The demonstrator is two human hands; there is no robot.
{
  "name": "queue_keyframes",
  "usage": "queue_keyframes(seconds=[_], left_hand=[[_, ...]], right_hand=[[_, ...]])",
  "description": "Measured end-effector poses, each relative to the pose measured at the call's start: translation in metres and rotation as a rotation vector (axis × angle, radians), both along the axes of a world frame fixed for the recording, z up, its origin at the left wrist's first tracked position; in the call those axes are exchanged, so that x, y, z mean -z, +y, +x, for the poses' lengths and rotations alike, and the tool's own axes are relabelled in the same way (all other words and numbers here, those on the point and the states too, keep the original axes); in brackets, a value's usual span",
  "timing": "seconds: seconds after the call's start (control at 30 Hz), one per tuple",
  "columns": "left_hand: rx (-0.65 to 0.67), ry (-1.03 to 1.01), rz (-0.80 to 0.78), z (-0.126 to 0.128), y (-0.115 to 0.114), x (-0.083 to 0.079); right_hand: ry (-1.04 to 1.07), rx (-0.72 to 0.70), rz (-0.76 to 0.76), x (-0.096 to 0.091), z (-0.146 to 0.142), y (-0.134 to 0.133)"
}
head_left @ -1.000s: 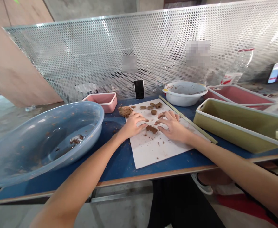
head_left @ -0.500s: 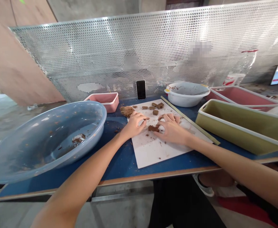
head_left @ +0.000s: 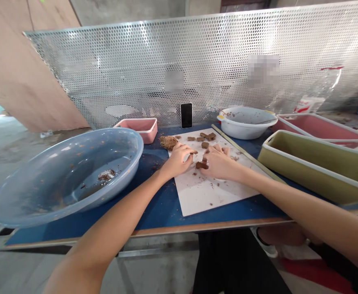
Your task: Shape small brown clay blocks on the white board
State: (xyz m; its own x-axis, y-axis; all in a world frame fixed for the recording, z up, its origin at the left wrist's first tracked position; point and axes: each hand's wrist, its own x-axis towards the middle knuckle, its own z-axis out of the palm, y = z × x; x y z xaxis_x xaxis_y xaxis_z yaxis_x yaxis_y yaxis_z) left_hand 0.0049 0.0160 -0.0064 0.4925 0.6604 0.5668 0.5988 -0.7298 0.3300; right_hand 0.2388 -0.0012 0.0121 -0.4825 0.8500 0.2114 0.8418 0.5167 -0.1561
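A small brown block that looks like clay (head_left: 201,165) lies over the white board (head_left: 194,200), pinched between the thumb and fingers of my right hand (head_left: 218,163). Its far fingers are bent down toward the board. Just left of it, my left hand (head_left: 179,160) hovers over the board's left side, fingers curved and thumb apart, with no held thing that I can make out. Beyond the left fingers sits a rough brown lump (head_left: 168,141). Several short brown pieces (head_left: 205,145) lie on the board past both hands, with crumbs scattered around.
A large blue basin (head_left: 105,200) with a wet brown lump stands left. Behind are a pink tub (head_left: 148,131), a phone (head_left: 186,115) and a white basin (head_left: 243,130). A pale strip (head_left: 249,155) borders the board's right, beside a green tub (head_left: 307,173).
The view has shifted slightly, so everything sits a little further right. My right fingers have closed more around the brown block; my left hand stays nearly in place.
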Motion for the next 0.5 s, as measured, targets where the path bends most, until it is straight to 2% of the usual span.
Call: queue_keyframes(seconds=[0.2, 0.33, 0.5], left_hand=[[0.005, -0.002, -0.004, 0.000, 0.003, 0.004], [0.009, -0.010, -0.004, 0.000, 0.004, 0.005], [0.000, -0.003, -0.006, -0.001, 0.003, 0.005]], right_hand=[[0.020, -0.023, -0.088, -0.012, 0.009, 0.007], [0.061, -0.109, -0.190, -0.019, 0.019, 0.012], [0.081, -0.146, -0.158, -0.014, 0.024, 0.012]])
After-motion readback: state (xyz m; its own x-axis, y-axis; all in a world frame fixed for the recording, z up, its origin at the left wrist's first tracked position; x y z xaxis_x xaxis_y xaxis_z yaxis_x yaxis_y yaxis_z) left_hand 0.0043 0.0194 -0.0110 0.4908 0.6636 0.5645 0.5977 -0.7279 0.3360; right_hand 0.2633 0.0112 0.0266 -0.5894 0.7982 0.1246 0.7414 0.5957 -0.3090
